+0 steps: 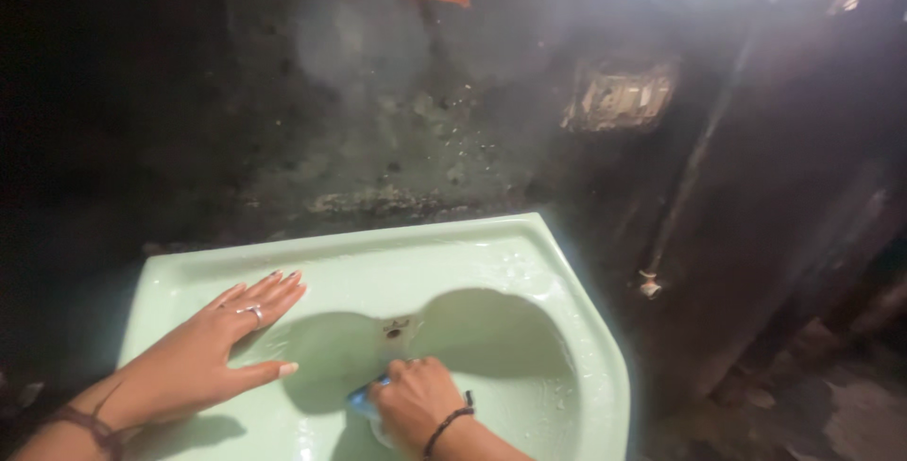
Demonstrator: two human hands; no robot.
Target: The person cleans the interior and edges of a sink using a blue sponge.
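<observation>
Both hands work at a pale green washbasin (529, 263): the left hand (203, 357) lies flat and spread on its rim, while the right hand (416, 402) closes around a blue scrubbing pad (362, 400) pressed inside the bowl, just below the drain hole (395, 331), against a dark stained wall (397, 121).

Left hand (203, 352) on basin (529, 244) rim, right hand (416, 400) inside (on scrubber (362, 398))
</observation>
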